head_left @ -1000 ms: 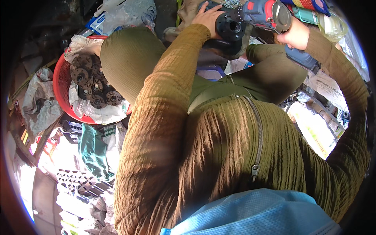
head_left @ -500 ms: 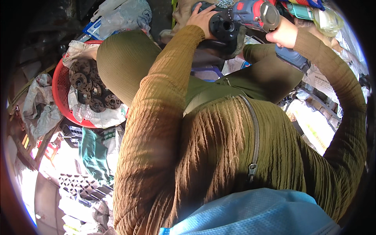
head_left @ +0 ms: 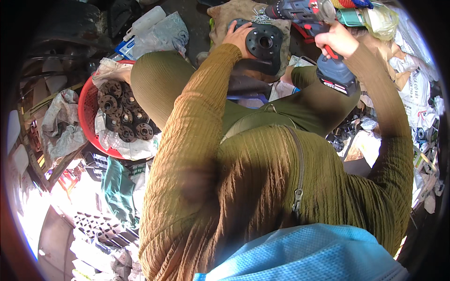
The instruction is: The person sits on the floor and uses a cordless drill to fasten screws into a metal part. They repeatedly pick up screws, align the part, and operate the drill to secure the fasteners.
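My left hand (head_left: 240, 39) grips the left side of a black round flange (head_left: 265, 42), its fingers over the edge. The flange has a centre hole with smaller holes around it, and sits on a larger black plate (head_left: 271, 66). My right hand (head_left: 338, 39) is wrapped round the handle of a blue and red cordless drill (head_left: 307, 11). The drill's dark chuck points left, above and apart from the flange. Beyond the flange lies a small heap of silver screws (head_left: 260, 17) on a beige cloth (head_left: 236, 10).
At my left stands a red basket (head_left: 87, 119) lined with white sacking, holding several dark flanges (head_left: 123, 111). A clear plastic bag (head_left: 165, 33) and a white bottle (head_left: 145, 22) lie at the far left. Packed bags (head_left: 413, 89) fill the right side.
The drill has lifted off the flange and swung up, its chuck now near the screws. My left hand stays on the flange. The whole view has shifted slightly.
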Demonstrator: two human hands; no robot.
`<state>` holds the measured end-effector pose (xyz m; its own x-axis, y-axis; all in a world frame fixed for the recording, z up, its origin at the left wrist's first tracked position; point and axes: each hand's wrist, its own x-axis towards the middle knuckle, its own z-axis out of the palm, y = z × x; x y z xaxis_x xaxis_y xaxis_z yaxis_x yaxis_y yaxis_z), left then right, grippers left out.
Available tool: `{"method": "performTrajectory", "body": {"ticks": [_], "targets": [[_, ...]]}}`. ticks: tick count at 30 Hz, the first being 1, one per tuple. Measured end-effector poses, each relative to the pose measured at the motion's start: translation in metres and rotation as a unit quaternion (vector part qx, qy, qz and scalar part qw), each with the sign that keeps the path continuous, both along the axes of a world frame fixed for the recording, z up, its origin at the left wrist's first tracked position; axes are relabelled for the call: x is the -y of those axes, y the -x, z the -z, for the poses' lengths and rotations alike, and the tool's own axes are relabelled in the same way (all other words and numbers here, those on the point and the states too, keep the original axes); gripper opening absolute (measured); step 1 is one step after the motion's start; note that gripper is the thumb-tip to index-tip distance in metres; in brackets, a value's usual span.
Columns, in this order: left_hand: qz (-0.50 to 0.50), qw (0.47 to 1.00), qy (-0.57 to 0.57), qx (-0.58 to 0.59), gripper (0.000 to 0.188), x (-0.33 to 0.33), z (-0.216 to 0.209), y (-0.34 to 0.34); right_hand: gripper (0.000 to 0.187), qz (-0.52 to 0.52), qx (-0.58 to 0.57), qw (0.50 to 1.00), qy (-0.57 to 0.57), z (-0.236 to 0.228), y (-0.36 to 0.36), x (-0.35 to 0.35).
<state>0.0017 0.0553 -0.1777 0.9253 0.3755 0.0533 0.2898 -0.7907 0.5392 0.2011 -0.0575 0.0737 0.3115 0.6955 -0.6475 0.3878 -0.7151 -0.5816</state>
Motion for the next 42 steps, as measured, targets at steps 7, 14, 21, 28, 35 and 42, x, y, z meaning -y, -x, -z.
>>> {"method": "performTrajectory", "body": {"ticks": [7, 14, 21, 28, 35, 42], "targets": [[-0.048, 0.965, -0.095, -0.241, 0.124, -0.012, -0.034, 0.001, 0.022, 0.015, -0.008, 1.000, -0.010, 0.072, -0.031, -0.031], [-0.194, 0.941, -0.196, -0.195, 0.046, -0.038, -0.067, -0.008, 0.019, 0.050, -0.011, 0.999, 0.001, 0.101, -0.032, -0.042], [-0.211, 0.976, -0.023, 0.048, 0.042, -0.059, -0.055, -0.026, 0.019, 0.012, -0.046, 0.998, -0.032, 0.055, -0.030, -0.029], [-0.182, 0.956, 0.134, 0.188, 0.039, -0.040, -0.067, -0.037, 0.017, 0.013, -0.086, 0.994, -0.073, -0.017, -0.006, 0.008], [-0.179, 0.756, 0.569, 0.270, 0.025, -0.027, -0.091, -0.037, 0.015, 0.082, -0.069, 0.985, -0.136, -0.047, 0.018, 0.052], [-0.175, 0.425, 0.821, 0.337, 0.014, -0.003, -0.122, -0.033, 0.015, 0.121, -0.121, 0.971, -0.165, -0.051, 0.036, 0.089]]}}
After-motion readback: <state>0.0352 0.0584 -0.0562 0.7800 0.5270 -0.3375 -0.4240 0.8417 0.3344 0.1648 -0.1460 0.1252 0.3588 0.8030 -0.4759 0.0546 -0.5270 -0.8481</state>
